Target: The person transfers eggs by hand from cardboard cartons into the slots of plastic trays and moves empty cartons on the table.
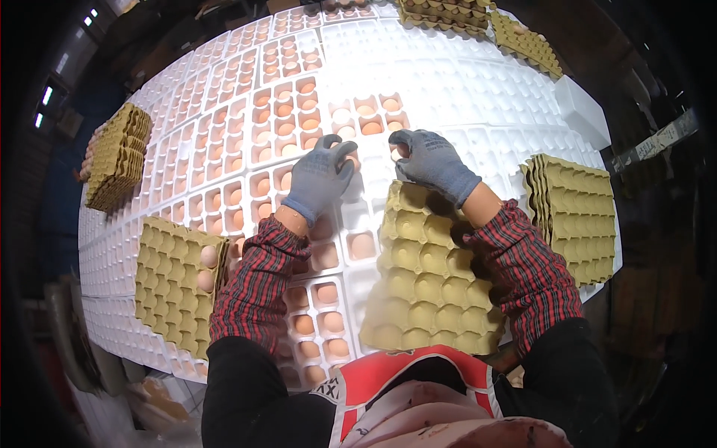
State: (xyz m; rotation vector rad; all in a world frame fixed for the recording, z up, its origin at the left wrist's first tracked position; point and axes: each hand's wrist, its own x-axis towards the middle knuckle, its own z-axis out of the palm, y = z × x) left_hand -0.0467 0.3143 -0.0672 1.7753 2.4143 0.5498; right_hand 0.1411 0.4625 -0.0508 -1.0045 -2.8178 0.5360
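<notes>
My left hand (317, 178), in a blue-grey glove, curls its fingers round a brown egg (353, 159) above the white foam egg trays. To its right, my right hand (436, 161), gloved the same way, grips a pale egg (399, 152) between thumb and fingers. Just beyond both hands lies a group of eggs in a foam tray, among them an orange-brown egg (371, 128). Under my right forearm rests a yellowish pulp egg tray (426, 276), its cups mostly bare. Part of it is hidden by my right arm.
Foam trays filled with eggs (285, 109) spread to the left; bare foam trays (463, 89) lie to the right and far side. Stacked pulp trays stand at left (119, 160), right (579, 216) and far edge (446, 15). Two eggs sit on a near-left pulp tray (170, 280).
</notes>
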